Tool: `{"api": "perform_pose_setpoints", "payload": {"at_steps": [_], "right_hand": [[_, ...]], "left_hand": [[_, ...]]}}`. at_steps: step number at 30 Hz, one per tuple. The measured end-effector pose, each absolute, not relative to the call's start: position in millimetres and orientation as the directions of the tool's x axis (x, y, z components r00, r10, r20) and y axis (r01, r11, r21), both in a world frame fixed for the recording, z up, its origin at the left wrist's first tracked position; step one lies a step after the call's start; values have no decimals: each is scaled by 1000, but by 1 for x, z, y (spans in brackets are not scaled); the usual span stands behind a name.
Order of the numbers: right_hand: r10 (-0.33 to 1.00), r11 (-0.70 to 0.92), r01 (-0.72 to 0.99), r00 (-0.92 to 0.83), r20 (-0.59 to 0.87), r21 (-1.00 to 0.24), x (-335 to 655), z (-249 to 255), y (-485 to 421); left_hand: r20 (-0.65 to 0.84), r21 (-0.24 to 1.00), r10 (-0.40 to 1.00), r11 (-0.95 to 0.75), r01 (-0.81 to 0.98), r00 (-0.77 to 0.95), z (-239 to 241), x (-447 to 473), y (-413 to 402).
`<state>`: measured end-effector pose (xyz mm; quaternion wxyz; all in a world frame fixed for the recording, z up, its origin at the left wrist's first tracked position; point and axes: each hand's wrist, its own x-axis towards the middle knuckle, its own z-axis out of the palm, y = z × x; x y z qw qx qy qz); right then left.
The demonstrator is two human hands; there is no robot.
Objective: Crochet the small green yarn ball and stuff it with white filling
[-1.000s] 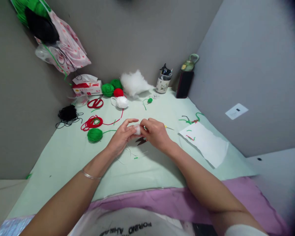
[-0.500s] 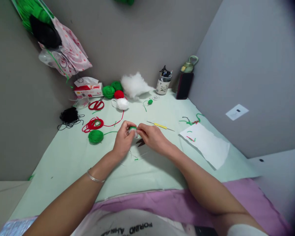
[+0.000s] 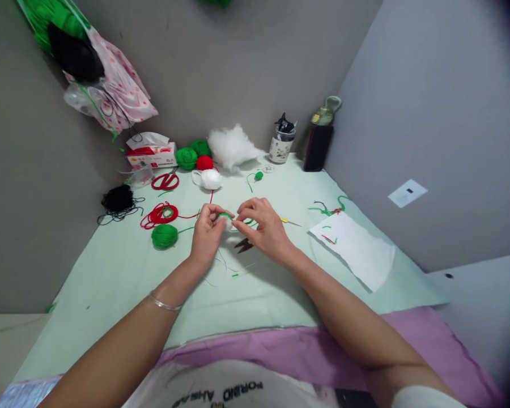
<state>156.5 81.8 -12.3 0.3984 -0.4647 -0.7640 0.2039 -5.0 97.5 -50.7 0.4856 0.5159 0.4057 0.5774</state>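
My left hand (image 3: 207,233) is closed around a small green and white yarn piece (image 3: 226,220), with white showing at its lower side. Thumb and forefinger of my right hand (image 3: 260,228) pinch together at the piece's right edge; what lies between them is too small to make out. Green yarn loops beside the right fingers. Beneath the right hand, dark scissor blades (image 3: 243,245) poke out on the table. A green yarn ball (image 3: 165,236) sits left of my left hand, its strand running toward the hand. Partly hidden behind my right hand lies a yellow-handled crochet hook (image 3: 285,220).
Loose red yarn (image 3: 159,215), black yarn (image 3: 117,199) and red-handled scissors (image 3: 165,182) lie at the left. White stuffing (image 3: 233,148), a tissue box (image 3: 152,154) and a pen jar (image 3: 281,146) line the wall. A white paper (image 3: 357,252) with yarn scraps lies right.
My right hand has shifted slightly right and its fingers have lifted and spread, thumb and forefinger still pinched. My left hand has moved a little left with the yarn piece.
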Motion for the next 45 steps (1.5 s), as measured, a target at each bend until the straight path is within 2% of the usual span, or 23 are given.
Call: {"api": "perform_pose_setpoints", "payload": {"at_steps": [2,3,5,7,10,13,15,22,28,32,39,45], "right_hand": [[843,536,366,-281,459,-760,156,-9,80],[852,502,252,-309,423,-827,156,-7,80],[893,338,67,-337,298,-939,155,-5,80],[937,218,13,-281,206,-976,157,-5,83],[964,220,161,-188,189,-962,160,-9,88],[957,252,381,-232,172,-889,162,-16,92],[953,261,452,-264,151,-853,161,-21,93],[960,210,503,-268,79,-839,158,-25,93],[980,184,518,-163,114,-836,159,-28,97],[980,191,528,-155,127,-828,161,-26,97],[946,279,515,-293,139,-810,153,-16,83],[959,239,478,-255,127,-845,141,-16,79]], "left_hand": [[192,971,981,-190,-145,-4,-51,-6,97],[184,972,983,-182,-146,-5,-52,-6,98],[169,974,986,-168,-151,-5,-52,-7,97],[163,973,987,-162,-163,-4,-51,-8,97],[159,970,987,-156,-186,-1,-49,-8,96],[128,972,992,-123,-203,13,-48,-6,94],[106,973,994,-99,-209,20,-49,-5,94],[72,973,996,-58,-223,56,-53,0,91],[69,970,989,-36,-240,132,-48,2,87],[65,973,984,-26,-231,163,-48,0,88],[53,984,993,-34,-173,105,-57,-3,95],[60,987,996,-51,-152,60,-59,-1,102]]}}
